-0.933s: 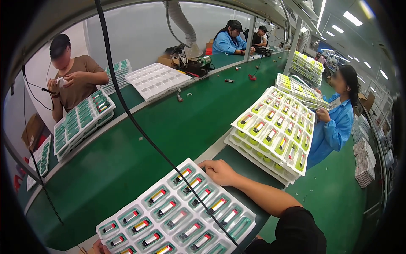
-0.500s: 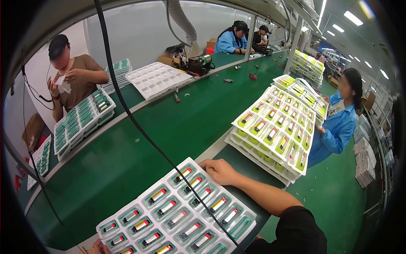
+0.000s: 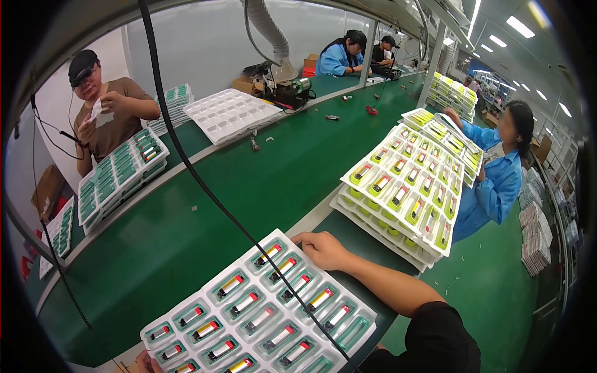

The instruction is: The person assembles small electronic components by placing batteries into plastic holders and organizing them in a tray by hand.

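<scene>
White moulded-plastic tray (image 3: 277, 236) with teal-lined oblong compartments: lies at a slant in front of me, its right side over the dark green worktop (image 3: 359, 242), its far left edge beside the long green belt (image 3: 174, 242). Most visible compartments hold one small red-ended cylinder (image 3: 230, 286) with a white or yellow body.

Right hand (image 3: 324, 252): fingers loosely curled, forefinger touching the tray's far right corner; cannot tell whether I pinch it. Left hand (image 3: 147, 362): at the near left corner, mostly cut off; grip cannot be told.

Thick black cable (image 3: 211, 194) crosses my view of the tray. To the right, stacked white trays with lime-green linings (image 3: 356, 216); beside them, a co-worker in a blue jacket (image 3: 488, 205). Across the belt, a capped co-worker in a brown top (image 3: 118, 142) holds a white scrap (image 3: 96, 109).
</scene>
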The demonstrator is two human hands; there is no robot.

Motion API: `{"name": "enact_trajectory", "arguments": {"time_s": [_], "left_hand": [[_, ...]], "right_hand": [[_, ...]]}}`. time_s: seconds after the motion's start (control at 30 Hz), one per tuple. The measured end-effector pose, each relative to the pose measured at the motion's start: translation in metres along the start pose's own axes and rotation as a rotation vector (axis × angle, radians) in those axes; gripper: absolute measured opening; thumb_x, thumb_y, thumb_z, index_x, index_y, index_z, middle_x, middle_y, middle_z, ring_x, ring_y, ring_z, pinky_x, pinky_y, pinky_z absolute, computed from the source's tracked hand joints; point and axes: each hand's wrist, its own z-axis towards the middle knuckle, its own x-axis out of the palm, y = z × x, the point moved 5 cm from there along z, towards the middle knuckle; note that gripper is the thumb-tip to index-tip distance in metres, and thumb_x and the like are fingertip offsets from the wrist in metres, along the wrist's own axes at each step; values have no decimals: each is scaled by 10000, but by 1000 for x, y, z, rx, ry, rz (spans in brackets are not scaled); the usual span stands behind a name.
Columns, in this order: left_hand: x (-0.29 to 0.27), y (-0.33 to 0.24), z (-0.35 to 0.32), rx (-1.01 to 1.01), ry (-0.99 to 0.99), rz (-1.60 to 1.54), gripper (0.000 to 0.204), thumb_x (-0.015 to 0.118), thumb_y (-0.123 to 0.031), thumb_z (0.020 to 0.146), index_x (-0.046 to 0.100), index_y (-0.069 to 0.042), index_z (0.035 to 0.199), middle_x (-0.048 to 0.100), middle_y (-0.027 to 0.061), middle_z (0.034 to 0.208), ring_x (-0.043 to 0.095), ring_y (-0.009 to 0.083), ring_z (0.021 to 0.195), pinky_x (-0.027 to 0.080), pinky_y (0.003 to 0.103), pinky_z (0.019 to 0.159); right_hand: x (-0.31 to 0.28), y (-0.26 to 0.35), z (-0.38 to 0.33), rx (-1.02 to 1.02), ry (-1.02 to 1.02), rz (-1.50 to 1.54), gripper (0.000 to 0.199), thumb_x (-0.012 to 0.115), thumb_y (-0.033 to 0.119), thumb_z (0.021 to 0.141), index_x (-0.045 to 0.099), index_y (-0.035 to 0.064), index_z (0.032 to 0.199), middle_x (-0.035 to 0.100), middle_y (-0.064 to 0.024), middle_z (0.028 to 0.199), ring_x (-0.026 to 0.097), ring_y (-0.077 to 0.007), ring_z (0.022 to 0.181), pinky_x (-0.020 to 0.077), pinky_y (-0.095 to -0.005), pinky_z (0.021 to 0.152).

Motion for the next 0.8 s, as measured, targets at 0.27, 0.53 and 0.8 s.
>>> {"name": "enact_trajectory", "arguments": {"time_s": [0.27, 0.53, 0.8], "left_hand": [[5, 0, 4, 46, 17, -31, 340, 481, -191, 967, 540, 49, 1202, 616, 202, 1109, 593, 313, 979, 462, 374, 829], [-9, -17, 4, 113, 54, 156, 370, 445, -221, 973, 517, 60, 1202, 648, 245, 990, 626, 385, 832, 486, 412, 705], [-2, -15, 4, 90, 95, 156, 411, 391, -246, 981, 480, 46, 1258, 641, 255, 1041, 633, 395, 839, 488, 420, 698]], "right_hand": [[-8, 6, -3, 83, 9, -21, 337, 436, 71, 796, 646, 62, 1059, 625, -196, 709, 617, -340, 641, 481, -441, 624], [1, 0, 0, -14, -7, 65, 344, 437, 44, 797, 625, 52, 1085, 637, -181, 745, 628, -319, 659, 485, -396, 624], [0, 0, 0, -45, -17, 52, 344, 435, 44, 805, 622, 48, 1093, 623, -173, 705, 615, -313, 631, 468, -403, 599]]}}
